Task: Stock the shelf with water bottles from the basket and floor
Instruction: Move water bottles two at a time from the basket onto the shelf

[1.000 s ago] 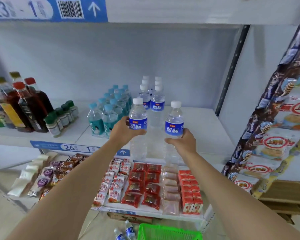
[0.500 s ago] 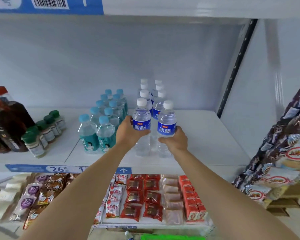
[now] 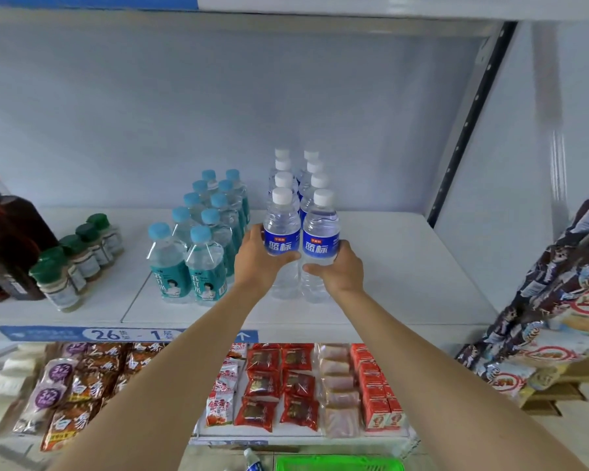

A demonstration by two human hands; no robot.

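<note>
Both hands have pushed their bottles deeper onto the shelf [image 3: 405,266] since half a second ago, and the two now stand side by side, nearly touching. Seen from the head camera, the left hand [image 3: 257,263] curls round the left bottle [image 3: 281,232] at the lower edge of its blue label, thumb across the front; the right hand [image 3: 340,270] wraps the right bottle [image 3: 320,236] the same way. Each bottle stands upright above its grip, white cap up, base seemingly on the shelf board. Their labels read "蓝标" in white. Directly behind them runs a double row of white-capped bottles [image 3: 298,175]. Just left of the left hand stand teal bottles [image 3: 191,246] with light-blue caps, then green-capped jars [image 3: 79,253] and dark bottles [image 3: 7,239]. Below the wrists, the shelf tag [image 3: 126,334] reads "26 - 1". Under it lie snack packs [image 3: 279,385]; a green basket [image 3: 340,464] shows at the bottom edge.
</note>
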